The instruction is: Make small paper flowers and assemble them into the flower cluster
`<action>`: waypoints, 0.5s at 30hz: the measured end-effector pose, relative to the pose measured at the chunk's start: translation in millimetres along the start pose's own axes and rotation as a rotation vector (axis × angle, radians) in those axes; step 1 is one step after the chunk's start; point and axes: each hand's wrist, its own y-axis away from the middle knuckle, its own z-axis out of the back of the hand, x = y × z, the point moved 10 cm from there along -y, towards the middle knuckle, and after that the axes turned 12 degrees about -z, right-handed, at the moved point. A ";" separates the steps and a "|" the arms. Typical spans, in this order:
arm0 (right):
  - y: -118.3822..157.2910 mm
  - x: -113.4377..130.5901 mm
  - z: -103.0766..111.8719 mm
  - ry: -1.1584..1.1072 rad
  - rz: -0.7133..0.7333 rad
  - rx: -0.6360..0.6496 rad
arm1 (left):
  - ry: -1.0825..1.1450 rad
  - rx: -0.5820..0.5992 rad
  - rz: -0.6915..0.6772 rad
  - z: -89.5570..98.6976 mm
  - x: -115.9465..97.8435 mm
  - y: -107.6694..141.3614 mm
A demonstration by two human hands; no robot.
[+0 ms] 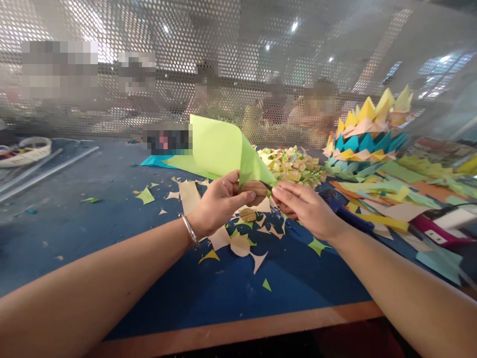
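My left hand [223,199] is closed on a large sheet of light green paper [216,144], pinching it together with a brown wood-grained round piece [257,187]. The sheet curls up and away above the fingers. At the right edge of the round piece, my right hand [301,205] is closed on a thin dark-tipped tool [268,187]; its kind is mostly hidden by the fingers. Below the hands lie a striped wood-coloured disc [248,215], a pale round paper piece [240,244] and several cut paper scraps [219,238].
A heap of small paper pieces [292,164] lies behind my hands. At the right stand stacked zigzag-cut paper rings [367,132], with coloured strips [395,219] and a magenta-and-white power strip [434,231]. A white basket [28,151] sits far left. A perforated screen [231,64] rises behind the table.
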 end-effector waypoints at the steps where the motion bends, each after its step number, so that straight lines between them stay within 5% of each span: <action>1: 0.3 0.6 0.6 0.004 0.004 -0.003 | 0.003 0.005 -0.003 -0.8 -0.6 -0.2; 10: -0.1 -3.2 3.2 -0.023 -0.037 -0.027 | -0.095 -0.113 -0.038 14.4 -3.7 -1.8; 15: -0.9 2.0 6.8 0.103 0.044 -0.149 | -0.055 -0.011 -0.031 0.3 -2.8 -1.6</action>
